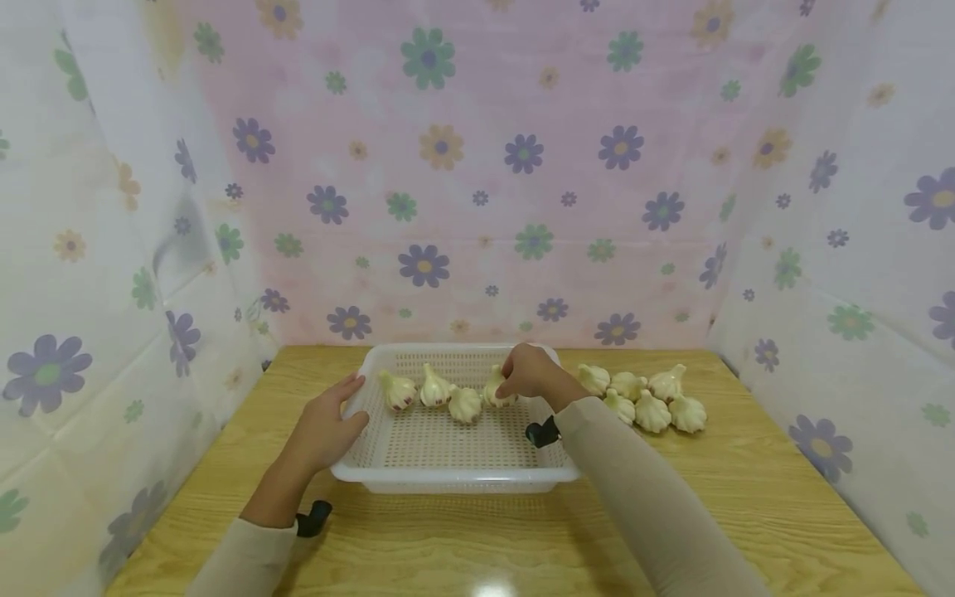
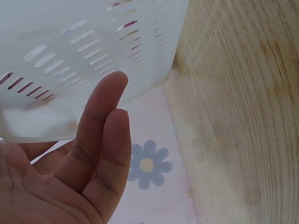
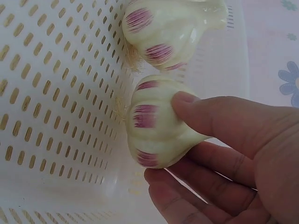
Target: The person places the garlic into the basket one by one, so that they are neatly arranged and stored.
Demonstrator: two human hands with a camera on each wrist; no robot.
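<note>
Yellowish wood-grain table [image 1: 418, 547], floral cloth [image 1: 477, 174] behind; R hand [image 1: 531, 373] pinches glossy, purple-streaked garlic bulb [image 3: 156, 123] in white slotted plastic basket [image 1: 455, 475]; L hand [image 1: 322, 431], loose-fingered, touches basket's left side, prob. to steady it.

Soft, even, rather muted light fills the head view. White glare sits midway along the near edge of the yellow-brown wood-grain table [image 1: 746, 481]; faint shadow lies below the white perforated plastic basket [image 1: 455, 476], whose near rim shines. Wide-angle stretching enlarges the pale flower-printed fabric [image 1: 843, 257] towards the frame's sides. The left wrist view is greyish and hazy, its basket wall dim. In the right wrist view, the cream, purple-streaked garlic bulb [image 3: 164, 119] has a soft sheen, and the fabric beyond looks slightly blurred.
</note>
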